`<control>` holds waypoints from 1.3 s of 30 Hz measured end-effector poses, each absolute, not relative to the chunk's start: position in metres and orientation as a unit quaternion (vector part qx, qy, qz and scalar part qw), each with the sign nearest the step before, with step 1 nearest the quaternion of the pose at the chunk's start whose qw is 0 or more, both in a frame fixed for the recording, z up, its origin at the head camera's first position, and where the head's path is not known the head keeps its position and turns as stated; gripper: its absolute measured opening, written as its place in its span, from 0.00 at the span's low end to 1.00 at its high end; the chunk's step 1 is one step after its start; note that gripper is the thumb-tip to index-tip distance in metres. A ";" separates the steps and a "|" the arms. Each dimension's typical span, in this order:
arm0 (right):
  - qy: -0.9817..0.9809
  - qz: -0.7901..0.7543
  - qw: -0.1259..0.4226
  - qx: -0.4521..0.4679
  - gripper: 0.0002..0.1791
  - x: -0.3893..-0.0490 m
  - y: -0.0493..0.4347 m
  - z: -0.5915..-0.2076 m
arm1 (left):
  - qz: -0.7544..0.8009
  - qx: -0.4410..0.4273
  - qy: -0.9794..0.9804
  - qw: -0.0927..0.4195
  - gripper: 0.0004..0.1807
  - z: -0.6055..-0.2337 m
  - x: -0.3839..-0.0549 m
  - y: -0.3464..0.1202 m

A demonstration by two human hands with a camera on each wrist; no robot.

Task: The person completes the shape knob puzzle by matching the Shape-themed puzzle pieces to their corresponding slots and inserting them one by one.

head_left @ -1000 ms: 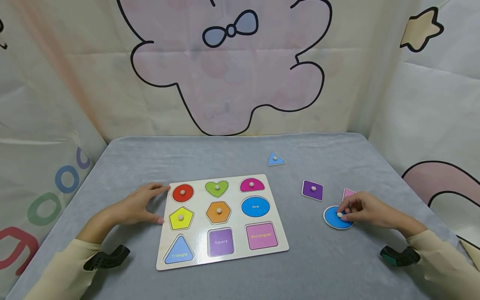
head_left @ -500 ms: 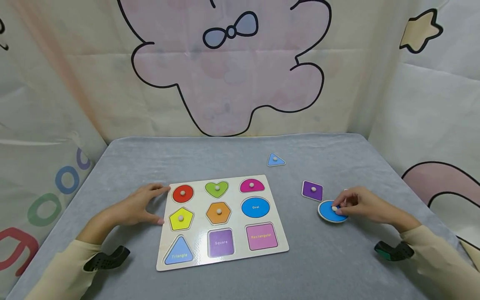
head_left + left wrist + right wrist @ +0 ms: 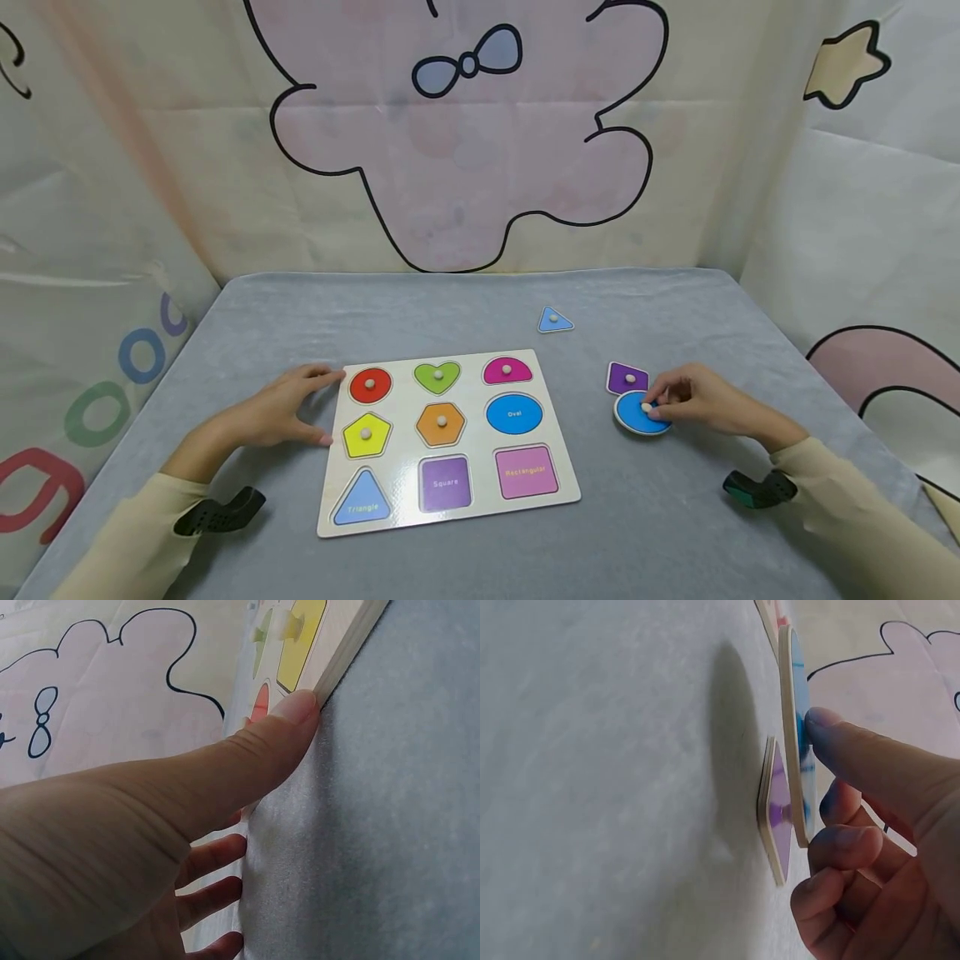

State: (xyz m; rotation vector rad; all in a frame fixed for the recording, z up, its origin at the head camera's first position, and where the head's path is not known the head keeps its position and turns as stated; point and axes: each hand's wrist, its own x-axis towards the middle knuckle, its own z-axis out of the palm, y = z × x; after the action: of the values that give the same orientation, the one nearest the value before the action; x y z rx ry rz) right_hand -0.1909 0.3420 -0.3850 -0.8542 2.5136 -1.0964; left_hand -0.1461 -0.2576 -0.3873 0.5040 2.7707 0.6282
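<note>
My right hand (image 3: 708, 402) pinches the small knob of a blue oval puzzle piece (image 3: 634, 422). The right wrist view shows this oval piece (image 3: 788, 750) lifted off the cloth, its shadow beneath. Close behind it lies a purple square knob piece (image 3: 618, 375). My left hand (image 3: 273, 412) touches the left edge of a white puzzle board (image 3: 403, 500), thumb and fingers spread. In the left wrist view the thumb (image 3: 232, 761) rests against the board's edge. Red, green, magenta, yellow and orange knobbed pieces fill slots; the blue oval, triangle, square and rectangle slots show printed words.
A light blue triangle piece (image 3: 555, 321) lies farther back on the grey cloth-covered table (image 3: 375, 317). Printed fabric walls (image 3: 465, 167) stand behind and at both sides. Each sleeve carries a dark wrist device (image 3: 221, 511).
My right hand has moved left with the blue oval piece, now just in front of the purple square. The pink piece seen earlier beside that hand is hidden. My left hand stays at the board.
</note>
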 end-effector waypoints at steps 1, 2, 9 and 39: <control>0.868 -0.378 0.136 -0.293 0.05 -0.192 0.340 -0.384 | 0.216 0.174 0.952 0.128 0.56 -0.387 -0.146 -0.257; 0.868 -0.378 0.135 -0.293 0.06 -0.193 0.338 -0.384 | 0.216 0.174 0.952 0.128 0.56 -0.387 -0.147 -0.257; 0.869 -0.382 0.134 -0.286 0.06 -0.198 0.323 -0.382 | 0.217 0.171 0.952 0.129 0.56 -0.387 -0.149 -0.257; 0.870 -0.391 0.122 -0.274 0.05 -0.210 0.261 -0.394 | 0.220 0.163 0.953 0.128 0.56 -0.389 -0.145 -0.257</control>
State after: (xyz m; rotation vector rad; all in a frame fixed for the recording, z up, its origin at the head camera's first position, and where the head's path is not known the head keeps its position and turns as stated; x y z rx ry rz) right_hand -0.2096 0.2605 -0.3938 -0.7984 2.5399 -1.1405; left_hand -0.1452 -0.2569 -0.3893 0.4735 2.7734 0.6396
